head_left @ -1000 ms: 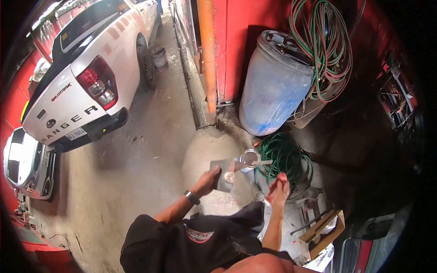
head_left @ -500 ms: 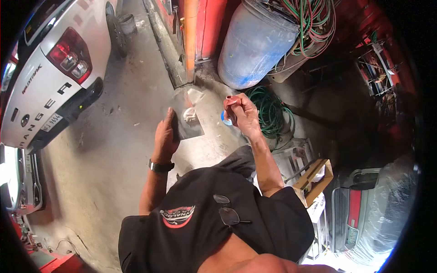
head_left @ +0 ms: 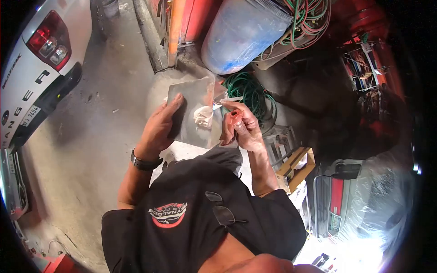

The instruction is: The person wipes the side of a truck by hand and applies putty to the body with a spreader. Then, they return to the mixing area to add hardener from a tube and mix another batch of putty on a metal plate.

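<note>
Right now, right hand (head_left: 243, 129) has its fingers curled tight round a red tube (head_left: 234, 116), tip angled toward the pale putty blob (head_left: 202, 117). Left hand (head_left: 159, 129) pinches the metal plate (head_left: 191, 98) by its edge, holding it near level, likely so the blob stays put.

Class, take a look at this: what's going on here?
A person in a black shirt holds a flat metal plate in the left hand, with a pale blob of paste on it. The right hand grips a small red-tipped object right beside the blob. A blue drum and coiled green hose sit beyond.
</note>
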### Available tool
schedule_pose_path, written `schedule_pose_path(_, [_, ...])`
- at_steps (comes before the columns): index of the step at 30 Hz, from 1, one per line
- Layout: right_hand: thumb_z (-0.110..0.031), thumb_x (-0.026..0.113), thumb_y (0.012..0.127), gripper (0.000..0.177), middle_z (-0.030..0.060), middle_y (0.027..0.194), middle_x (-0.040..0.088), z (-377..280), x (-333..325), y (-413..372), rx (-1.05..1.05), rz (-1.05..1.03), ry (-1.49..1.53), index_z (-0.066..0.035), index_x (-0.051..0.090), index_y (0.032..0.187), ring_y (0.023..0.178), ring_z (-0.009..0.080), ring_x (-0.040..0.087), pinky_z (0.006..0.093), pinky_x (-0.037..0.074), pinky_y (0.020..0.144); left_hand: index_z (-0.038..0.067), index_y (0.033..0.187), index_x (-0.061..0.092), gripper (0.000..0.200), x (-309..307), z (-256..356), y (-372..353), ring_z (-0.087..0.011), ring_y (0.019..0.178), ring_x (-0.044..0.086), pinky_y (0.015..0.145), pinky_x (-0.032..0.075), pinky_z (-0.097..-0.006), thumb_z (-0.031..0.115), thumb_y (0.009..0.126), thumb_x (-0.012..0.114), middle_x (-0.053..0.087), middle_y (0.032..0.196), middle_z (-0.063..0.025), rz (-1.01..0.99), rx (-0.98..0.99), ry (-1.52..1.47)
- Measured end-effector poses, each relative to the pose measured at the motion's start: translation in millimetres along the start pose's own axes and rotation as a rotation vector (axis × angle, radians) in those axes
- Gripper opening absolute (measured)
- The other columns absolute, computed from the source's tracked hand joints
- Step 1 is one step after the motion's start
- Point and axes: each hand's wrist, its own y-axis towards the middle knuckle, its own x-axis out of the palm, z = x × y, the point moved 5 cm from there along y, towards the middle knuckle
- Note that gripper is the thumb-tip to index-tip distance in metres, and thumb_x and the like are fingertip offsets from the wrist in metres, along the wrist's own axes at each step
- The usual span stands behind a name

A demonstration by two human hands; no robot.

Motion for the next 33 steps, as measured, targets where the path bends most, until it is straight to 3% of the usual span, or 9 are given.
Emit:
schedule_pose_path(7, [-0.034, 0.060, 0.096, 0.039, 0.0035, 0.059, 0.050, 4, 0, -15, 0.073, 0.124, 0.037, 0.003, 0.051, 0.106, 0.046, 0.0119, 0.050, 0.0271, 0.044, 0.044, 0.003, 0.108, 0.061, 0.031, 22, 2, -12, -0.0096, 0.083, 0.063, 0.072, 0.052, -0.0262, 0.033, 0.097, 0.060, 0.065, 0.096, -0.0019, 0.000, -0.083, 0.027])
schedule_pose_path(10, [-0.009, 0.048, 0.096, 0.012, 0.0008, 0.070, 0.058, 6, 3, -20, 0.176, 0.044, 0.082, -0.004, 0.057, 0.103, 0.057, 0.0090, 0.059, 0.0247, 0.051, 0.053, 0.002, 0.107, 0.061, 0.034, 19, -1, -14, -0.0096, 0.080, 0.063, 0.071, 0.052, -0.0265, 0.035, 0.096, 0.061, 0.066, 0.095, -0.0022, -0.013, -0.120, 0.079])
schedule_pose_path(14, [-0.012, 0.050, 0.091, 0.011, 0.0007, 0.065, 0.056, 8, 0, -23, 0.129, 0.084, 0.010, -0.003, 0.057, 0.094, 0.045, 0.0083, 0.050, 0.0251, 0.049, 0.044, 0.004, 0.100, 0.064, 0.031, 22, -2, -21, -0.0071, 0.073, 0.062, 0.067, 0.051, -0.0234, 0.034, 0.098, 0.058, 0.066, 0.088, 0.0009, -0.037, -0.193, 0.158])
schedule_pose_path(20, [-0.026, 0.057, 0.087, 0.023, 0.0009, 0.057, 0.049, 4, 12, -28, 0.190, 0.068, 0.368, -0.004, 0.053, 0.081, 0.043, 0.0111, 0.048, 0.0275, 0.049, 0.040, 0.004, 0.094, 0.064, 0.035, 32, 4, -36, -0.0044, 0.066, 0.058, 0.059, 0.047, -0.0215, 0.038, 0.097, 0.059, 0.064, 0.082, 0.0027, -0.020, -0.205, 0.285])
schedule_pose_path(26, [-0.026, 0.056, 0.087, 0.023, 0.0015, 0.057, 0.047, 15, 6, -37, 0.253, 0.059, 0.309, -0.004, 0.051, 0.081, 0.043, 0.0119, 0.048, 0.0310, 0.052, 0.041, 0.003, 0.092, 0.064, 0.039, 33, 0, -39, -0.0020, 0.062, 0.050, 0.054, 0.038, -0.0208, 0.042, 0.097, 0.059, 0.060, 0.078, 0.0062, -0.091, -0.210, 0.405])
schedule_pose_path(33, [-0.020, 0.054, 0.086, 0.018, 0.0013, 0.060, 0.049, 7, 12, -41, 0.309, 0.148, 0.269, -0.003, 0.053, 0.079, 0.041, 0.0100, 0.045, 0.0252, 0.044, 0.039, 0.001, 0.097, 0.065, 0.042, 35, -13, -36, -0.0014, 0.063, 0.049, 0.055, 0.039, -0.0204, 0.042, 0.097, 0.058, 0.060, 0.079, 0.0060, -0.137, -0.219, 0.442])
